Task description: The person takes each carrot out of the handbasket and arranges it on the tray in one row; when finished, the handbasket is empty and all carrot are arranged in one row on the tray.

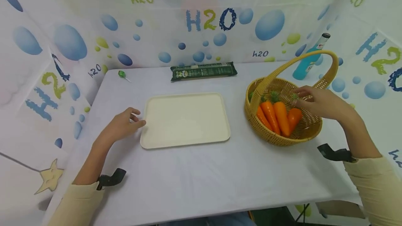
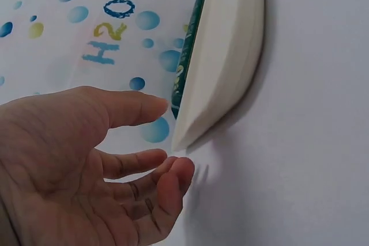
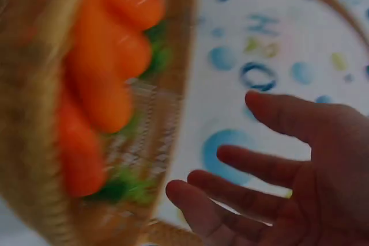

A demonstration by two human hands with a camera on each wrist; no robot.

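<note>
My left hand (image 1: 127, 124) is beside the left edge of a cream rectangular tray (image 1: 186, 119), fingers loosely bent and holding nothing; whether the thumb touches the rim, I cannot tell. In the left wrist view a gap shows between thumb and fingers, with the tray's edge (image 2: 230, 56) just beyond. Over the right part of a woven basket (image 1: 267, 134) hovers my right hand (image 1: 323, 102). Several orange carrots (image 1: 282, 116) with green tops lie in the basket. The right wrist view shows relaxed fingers apart from the blurred carrots (image 3: 95, 79), gripping nothing.
The basket's tall arched handle (image 1: 284, 66) rises beside my right hand. A green packet (image 1: 204, 71) lies behind the tray. At the back left of the white-covered table (image 1: 188, 180) is a small green lollipop-like item (image 1: 121, 74). A patterned cloth hangs behind.
</note>
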